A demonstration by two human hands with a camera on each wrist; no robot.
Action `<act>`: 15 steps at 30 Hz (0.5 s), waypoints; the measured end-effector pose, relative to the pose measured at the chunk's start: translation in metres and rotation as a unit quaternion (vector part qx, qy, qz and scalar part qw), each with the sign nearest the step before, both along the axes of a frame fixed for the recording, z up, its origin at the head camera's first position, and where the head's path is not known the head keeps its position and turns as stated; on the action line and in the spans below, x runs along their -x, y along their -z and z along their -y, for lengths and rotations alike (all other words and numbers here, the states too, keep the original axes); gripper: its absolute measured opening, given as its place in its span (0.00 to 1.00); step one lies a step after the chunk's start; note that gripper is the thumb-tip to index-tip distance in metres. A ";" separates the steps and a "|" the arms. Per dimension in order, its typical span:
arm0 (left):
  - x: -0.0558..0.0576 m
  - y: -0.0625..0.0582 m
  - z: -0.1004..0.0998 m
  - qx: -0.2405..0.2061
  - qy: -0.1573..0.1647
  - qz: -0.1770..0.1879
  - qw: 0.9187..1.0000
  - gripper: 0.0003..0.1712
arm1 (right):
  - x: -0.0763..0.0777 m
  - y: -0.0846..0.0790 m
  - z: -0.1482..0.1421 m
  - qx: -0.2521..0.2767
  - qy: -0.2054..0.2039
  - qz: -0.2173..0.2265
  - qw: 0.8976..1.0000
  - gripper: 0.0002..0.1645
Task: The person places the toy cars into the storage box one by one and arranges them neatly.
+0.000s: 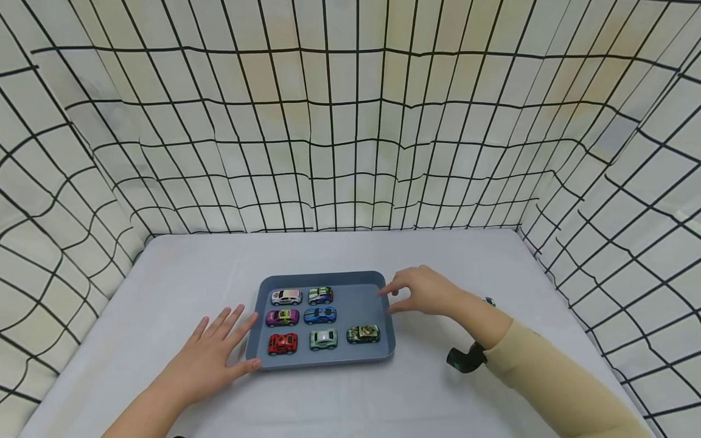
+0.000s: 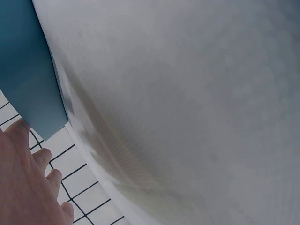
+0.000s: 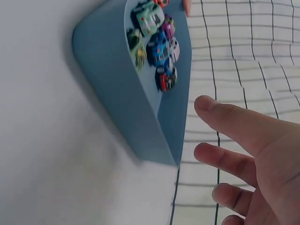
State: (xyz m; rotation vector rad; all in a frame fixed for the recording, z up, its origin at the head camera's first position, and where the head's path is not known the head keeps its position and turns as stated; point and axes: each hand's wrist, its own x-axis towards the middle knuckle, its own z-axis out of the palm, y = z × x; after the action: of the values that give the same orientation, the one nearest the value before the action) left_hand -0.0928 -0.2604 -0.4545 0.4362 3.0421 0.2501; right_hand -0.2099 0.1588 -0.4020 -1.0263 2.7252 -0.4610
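A blue-grey tray (image 1: 350,363) lies on the table with several toy cars in rows. At its left are a white patterned car (image 1: 286,297), a purple car (image 1: 282,317) and a red car (image 1: 282,344). Beside them sit a green, white and blue car (image 1: 320,295), a blue car (image 1: 320,314) and a mint-green car (image 1: 323,339). A camouflage car (image 1: 363,334) stands at the front right. My left hand (image 1: 210,356), fingers spread, is at the tray's left rim. My right hand (image 1: 424,292) hovers by the right rim, fingers loosely bent, holding nothing.
A white cloth covers the table (image 1: 438,401). White walls with a black grid (image 1: 356,128) enclose its back and sides. A black wrist mount (image 1: 465,359) hangs under the right forearm, and a small bluish thing (image 1: 489,300) shows partly behind that wrist.
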 end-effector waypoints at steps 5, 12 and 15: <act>0.000 0.001 0.000 -0.002 0.000 0.000 1.000 0.56 | 0.005 0.000 -0.029 0.005 0.033 0.011 0.999 0.24; 0.000 0.001 0.001 -0.005 0.001 0.001 1.000 0.57 | 0.010 0.006 -0.078 -0.007 0.086 0.023 0.996 0.23; 0.000 0.002 0.001 -0.005 -0.001 0.002 1.000 0.56 | 0.013 0.008 -0.099 -0.018 0.110 0.034 0.993 0.23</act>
State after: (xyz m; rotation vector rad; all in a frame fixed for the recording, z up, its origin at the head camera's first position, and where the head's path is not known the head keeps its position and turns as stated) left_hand -0.0929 -0.2614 -0.4568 0.4335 3.0388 0.2672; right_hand -0.2225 0.2575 -0.4101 -0.6902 2.7861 -0.4686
